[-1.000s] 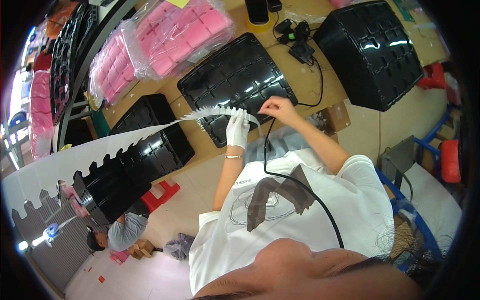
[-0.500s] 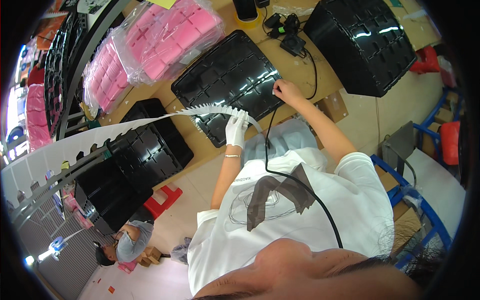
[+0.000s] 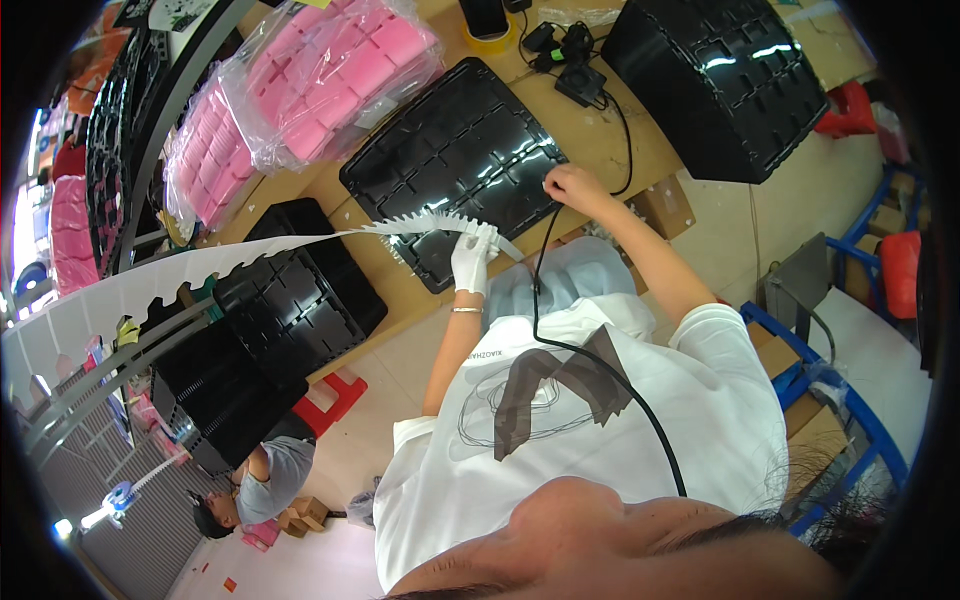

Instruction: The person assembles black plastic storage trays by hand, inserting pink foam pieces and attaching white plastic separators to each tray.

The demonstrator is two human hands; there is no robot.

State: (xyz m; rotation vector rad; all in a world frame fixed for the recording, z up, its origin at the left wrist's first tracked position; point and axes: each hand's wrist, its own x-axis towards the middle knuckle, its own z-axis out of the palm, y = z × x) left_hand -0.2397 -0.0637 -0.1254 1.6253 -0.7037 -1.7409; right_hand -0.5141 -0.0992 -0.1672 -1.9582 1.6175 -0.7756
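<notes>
A shiny black plastic panel of moulded, tray-like sections (image 3: 440, 150) lies on the brown work table in front of me. My left hand (image 3: 470, 262), in a white glove, is closed on a long white strip with tab-like pieces along its edge (image 3: 425, 222). The strip crosses the panel's near edge and runs away to the far left; its short end hangs past my glove. My right hand (image 3: 575, 187), bare, has its fingers pinched together at the panel's right corner. Whatever lies between those fingertips is too small to make out.
Pink moulded panels in clear plastic (image 3: 330, 75) lie behind on the left. Black stacks stand at the right (image 3: 715, 85) and left (image 3: 285, 305). Adapters with cables (image 3: 578, 80) sit beyond the panel. A black cord (image 3: 540, 260) hangs across my front. Another person (image 3: 270, 470) is at lower left.
My right hand has shifted slightly down along the panel's right corner. My left hand stays on the strip, almost unmoved. The view has shifted a little.
</notes>
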